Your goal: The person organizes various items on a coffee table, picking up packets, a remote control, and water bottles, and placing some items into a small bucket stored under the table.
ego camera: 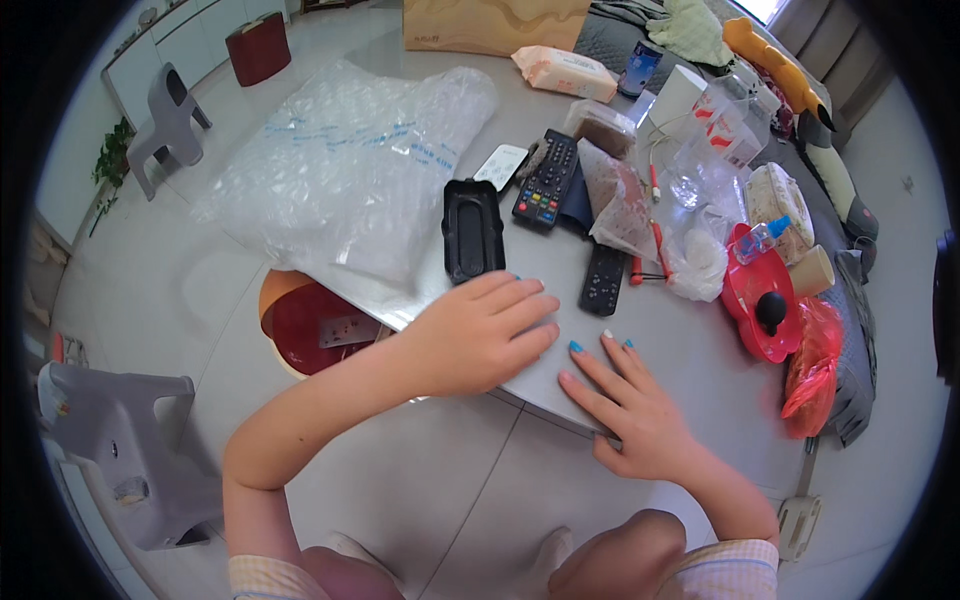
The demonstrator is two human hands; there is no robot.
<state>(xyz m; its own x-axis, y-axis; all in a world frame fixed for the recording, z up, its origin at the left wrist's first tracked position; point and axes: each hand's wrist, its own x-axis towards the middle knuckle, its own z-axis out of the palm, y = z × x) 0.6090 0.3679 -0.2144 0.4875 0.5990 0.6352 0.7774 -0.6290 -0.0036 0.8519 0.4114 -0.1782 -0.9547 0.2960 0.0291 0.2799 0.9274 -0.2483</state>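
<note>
Just below a black plastic tray (473,229) on the grey table (547,274), my left hand (487,330) lies palm down, its fingers pointing right; what is under the palm is hidden. My right hand (637,405) rests with spread fingers on the table's near edge, its thumb at the rim, holding nothing. Above the right hand lies a black remote control (602,280). A larger black remote (547,180) with coloured buttons and a small white remote (502,166) lie beyond the tray. Clear bubble wrap (352,172) covers the table's left part.
A red tray (754,289) holds a small spray bottle and a black bulb-shaped item. Plastic bags, a wipes pack (564,73) and a blue can (640,69) stand or lie further back. A red-lined bin (300,322) is by the table's left edge; a grey plastic stool (127,450) stands left.
</note>
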